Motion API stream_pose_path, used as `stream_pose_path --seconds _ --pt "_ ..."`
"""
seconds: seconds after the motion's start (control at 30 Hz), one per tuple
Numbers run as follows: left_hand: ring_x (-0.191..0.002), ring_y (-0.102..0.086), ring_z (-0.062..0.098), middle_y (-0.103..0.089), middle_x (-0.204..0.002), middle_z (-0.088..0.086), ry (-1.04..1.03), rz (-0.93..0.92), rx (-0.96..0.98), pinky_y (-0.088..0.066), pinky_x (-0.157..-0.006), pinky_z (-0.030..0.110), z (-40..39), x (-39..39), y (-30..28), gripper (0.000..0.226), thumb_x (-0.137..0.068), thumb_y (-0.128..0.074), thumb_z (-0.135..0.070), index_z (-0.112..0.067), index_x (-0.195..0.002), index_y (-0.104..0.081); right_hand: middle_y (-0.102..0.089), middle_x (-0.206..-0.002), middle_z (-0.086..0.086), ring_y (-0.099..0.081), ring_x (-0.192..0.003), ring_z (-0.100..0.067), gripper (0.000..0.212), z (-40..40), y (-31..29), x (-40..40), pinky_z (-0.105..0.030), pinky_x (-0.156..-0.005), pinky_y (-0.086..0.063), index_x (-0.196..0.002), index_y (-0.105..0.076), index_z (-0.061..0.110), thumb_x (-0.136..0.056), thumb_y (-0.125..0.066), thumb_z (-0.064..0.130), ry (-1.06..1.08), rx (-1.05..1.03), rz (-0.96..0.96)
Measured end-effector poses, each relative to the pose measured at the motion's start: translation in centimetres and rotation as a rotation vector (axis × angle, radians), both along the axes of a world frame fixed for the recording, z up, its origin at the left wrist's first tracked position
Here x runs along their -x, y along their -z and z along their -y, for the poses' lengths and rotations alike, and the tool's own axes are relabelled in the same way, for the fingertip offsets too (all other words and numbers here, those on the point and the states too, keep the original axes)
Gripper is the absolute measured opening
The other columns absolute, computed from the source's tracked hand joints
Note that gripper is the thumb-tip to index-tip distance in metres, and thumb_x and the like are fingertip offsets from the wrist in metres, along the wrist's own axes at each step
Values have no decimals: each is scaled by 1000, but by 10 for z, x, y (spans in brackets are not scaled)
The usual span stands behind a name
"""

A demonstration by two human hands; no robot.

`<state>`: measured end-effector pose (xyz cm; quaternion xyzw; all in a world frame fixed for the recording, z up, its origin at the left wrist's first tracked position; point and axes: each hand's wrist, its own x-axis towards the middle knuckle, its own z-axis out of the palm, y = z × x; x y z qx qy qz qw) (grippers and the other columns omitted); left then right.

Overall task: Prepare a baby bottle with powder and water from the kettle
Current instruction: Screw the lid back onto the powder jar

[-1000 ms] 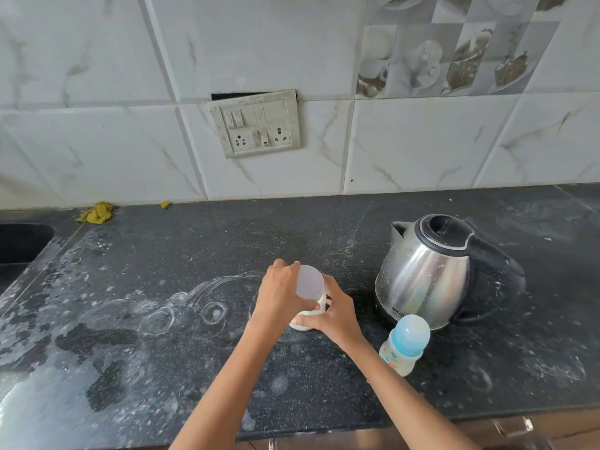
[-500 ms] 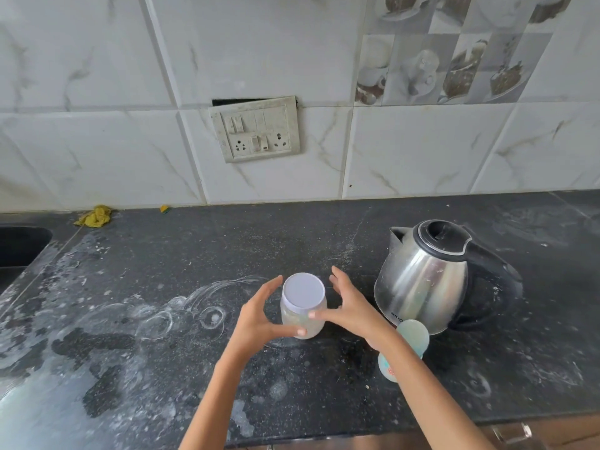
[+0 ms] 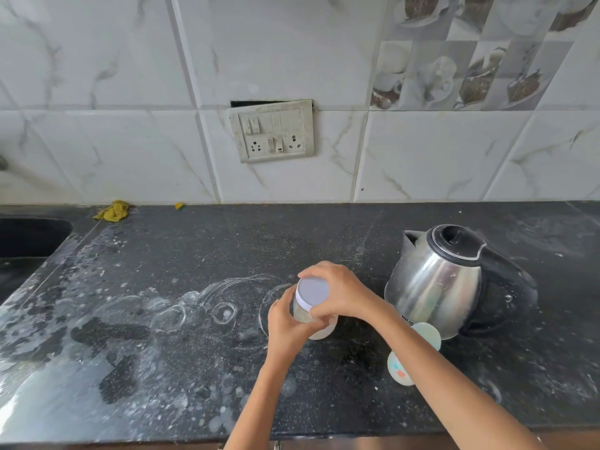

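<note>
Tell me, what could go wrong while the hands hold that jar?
The right hand grips the white lid of the small clear powder jar, which the left hand holds tilted; powder might spill if the lid comes off. The right forearm hangs over the blue-capped baby bottle and might knock it. The steel kettle stands close, possibly hot.

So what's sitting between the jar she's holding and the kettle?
In the head view, the right hand and wrist gripping the jar cross that gap; under them is only dusty black counter. The kettle stands apart.
</note>
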<state>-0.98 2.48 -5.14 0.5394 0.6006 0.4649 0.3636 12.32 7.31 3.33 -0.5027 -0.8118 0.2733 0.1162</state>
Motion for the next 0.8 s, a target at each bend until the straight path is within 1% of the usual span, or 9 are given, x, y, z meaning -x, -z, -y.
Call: stream_pose_path --seconds 0.07,0.1,0.2,0.33,0.43,0.57,0.67,0.73,0.8 --pt "-102 -60 3 -66 -107 -16 3 16 15 -52 -85 27 0 0 1 69 -52 -89 -43 -43 -112 -55 -58 -125 6 -55 -113 -10 73 -6 -7 -6 -16 -84 -42 -125 -64 24 -57 -83 8 -30 20 -96" --pt "-107 -59 7 -65 -111 -16 -3 15 23 -52 -89 36 -1 0 2 75 -50 -88 -51 -39 -117 -55 -59 -125 7 -55 -113 -8 73 -10 -13 -7 -15 -84 -42 -124 -65 25 -55 -84 7 -33 10 -119" --pt "-110 -57 13 -64 -112 -17 -12 5 17 -51 -91 45 -2 -1 7 79 -49 -86 -57 -39 -118 -54 -58 -126 5 -55 -114 -12 74 -14 -23 -5 -29 -93 -47 -123 -64 27 -55 -84 9 -74 -13 -48" --pt "-104 -60 5 -66 -107 -17 -19 14 2 -52 -85 34 -1 -1 8 75 -52 -88 -45 -38 -120 -55 -56 -126 0 -54 -114 -20 72 -10 -14 4 -43 -95 -48 -124 -62 29 -57 -82 12 -176 29 162" --pt "-96 -61 -3 -68 -101 -17 -27 40 6 -48 -75 17 1 -3 5 74 -54 -89 -34 -34 -120 -56 -56 -123 -1 -55 -111 -21 69 -12 -13 8 -43 -92 -50 -121 -62 29 -57 -82 12 -173 18 209" --pt "-93 -62 -2 -68 -97 -17 -29 54 2 -48 -71 14 2 -4 5 71 -54 -90 -32 -35 -117 -57 -57 -116 -1 -55 -105 -21 68 -15 -13 11 -42 -85 -52 -119 -60 28 -56 -84 17 -162 1 272" --pt "-91 -63 -3 -69 -96 -17 -28 55 -15 -48 -69 12 3 -4 6 67 -57 -89 -28 -33 -115 -58 -58 -107 -5 -58 -97 -25 62 -10 -13 18 -37 -77 -50 -119 -57 20 -64 -82 36 -112 -107 374" --pt "-86 -63 -5 -69 -92 -16 -33 59 -32 -46 -67 8 4 -4 6 65 -57 -90 -24 -31 -114 -58 -59 -98 -7 -60 -89 -27 64 -6 -12 28 -34 -67 -45 -114 -54 11 -72 -73 54 -2 -204 494" --pt "-81 -62 -9 -68 -87 -16 -40 61 -28 -44 -63 7 4 -4 6 65 -56 -91 -22 -27 -112 -58 -64 -98 -8 -63 -89 -28 70 -3 -7 38 -32 -63 -42 -111 -52 7 -75 -63 66 114 -251 562"
